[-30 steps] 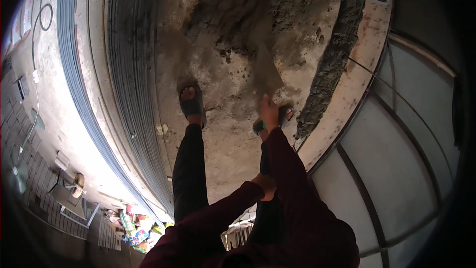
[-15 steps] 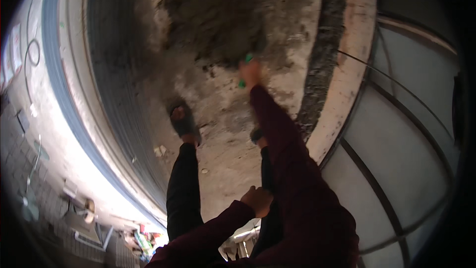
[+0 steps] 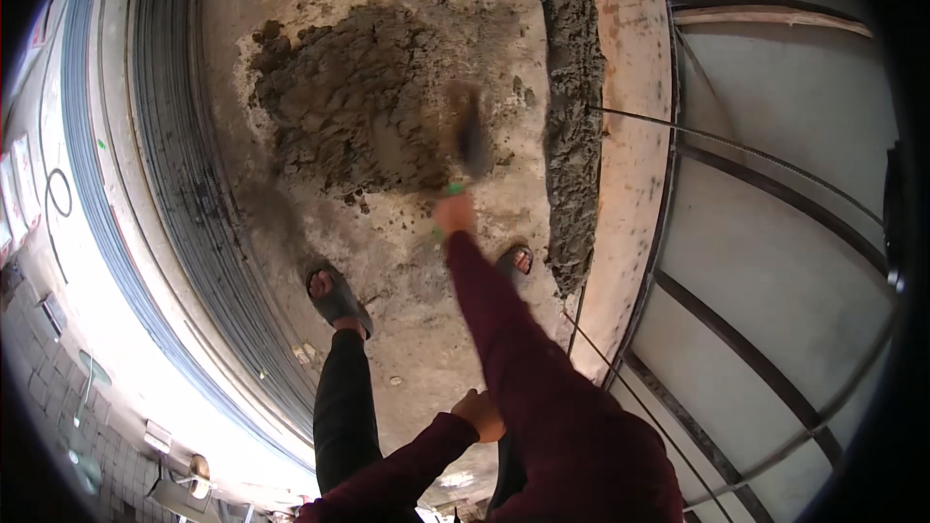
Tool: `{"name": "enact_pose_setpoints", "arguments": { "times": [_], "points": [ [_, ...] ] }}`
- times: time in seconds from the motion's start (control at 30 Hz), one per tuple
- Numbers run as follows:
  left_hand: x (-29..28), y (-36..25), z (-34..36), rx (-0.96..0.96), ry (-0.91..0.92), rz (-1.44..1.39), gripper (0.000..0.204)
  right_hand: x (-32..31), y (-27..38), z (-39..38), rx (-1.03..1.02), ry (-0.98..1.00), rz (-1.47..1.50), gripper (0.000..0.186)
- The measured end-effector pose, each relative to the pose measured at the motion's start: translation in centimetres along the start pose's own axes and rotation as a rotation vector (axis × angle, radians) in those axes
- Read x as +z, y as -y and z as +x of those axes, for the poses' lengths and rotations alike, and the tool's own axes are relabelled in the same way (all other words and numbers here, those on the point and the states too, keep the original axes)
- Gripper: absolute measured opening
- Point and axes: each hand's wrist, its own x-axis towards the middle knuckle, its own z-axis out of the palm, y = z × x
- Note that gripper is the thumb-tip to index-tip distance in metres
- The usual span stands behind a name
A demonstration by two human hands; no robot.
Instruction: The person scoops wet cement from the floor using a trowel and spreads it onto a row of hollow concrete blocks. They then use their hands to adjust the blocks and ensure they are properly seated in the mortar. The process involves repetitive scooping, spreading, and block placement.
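Note:
My right hand (image 3: pixel 454 214) is closed round the green handle of a trowel, reaching out ahead of my feet. The trowel's blade (image 3: pixel 471 136) is smeared by motion and lies at the right side of a wet mortar heap (image 3: pixel 339 97). My left hand (image 3: pixel 479 415) is curled in a fist near my right knee, close beside my right upper arm; I see nothing in it, though part of its fingers is hidden.
A thick strip of mortar (image 3: pixel 573 126) runs along a pale board (image 3: pixel 635 107) on the right. Beyond stands a panelled frame (image 3: pixel 765 329), with a thin rod (image 3: pixel 736 145) crossing toward the board. Ribbed metal shutter track (image 3: pixel 174 116) borders the left. My sandalled feet (image 3: pixel 334 292) stand on the concrete.
My view has shifted, so the mortar heap and strip show lower and further left. My right hand still grips the trowel, whose blade now shows by the heap. My left hand stays by the knee.

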Motion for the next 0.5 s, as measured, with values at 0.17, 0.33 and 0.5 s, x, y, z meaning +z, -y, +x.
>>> {"name": "enact_pose_setpoints", "arguments": {
  "times": [0.17,0.33,0.5],
  "points": [
    [-0.8,0.6,-0.7,-0.109,0.066,-0.069,0.037,2.4,17.9,-11.1,0.148,0.084,0.660,0.051],
    [-0.7,-1.0,-0.1,-0.061,0.094,-0.098,0.039,3.1,4.1,-18.1,0.107,0.036,0.780,0.034],
    [-1.0,-0.5,-0.9,-0.070,0.085,-0.119,0.042,7.8,2.1,-22.0,0.324,0.025,0.757,0.024]
  ]
}}
